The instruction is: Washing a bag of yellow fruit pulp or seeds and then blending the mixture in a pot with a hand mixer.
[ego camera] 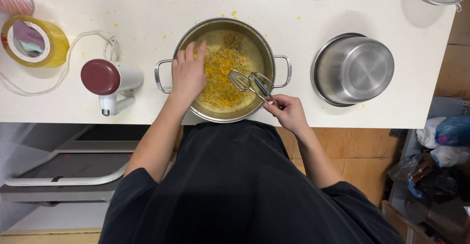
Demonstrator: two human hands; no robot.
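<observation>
Head view: beaters (250, 83) are gripped by the right hand (289, 111) over the pot (223, 70); the left hand (188, 72), fingers loose, rests inside; the mixer (111, 83) lies nearby.

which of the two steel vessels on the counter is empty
The steel bowl on the right, bare inside; the handled pot holds yellow mixture.

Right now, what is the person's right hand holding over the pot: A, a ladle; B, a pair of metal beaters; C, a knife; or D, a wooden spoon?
B: the right hand grips a pair of metal beaters by their stems, their wire ends over the yellow mixture in the pot.
</observation>
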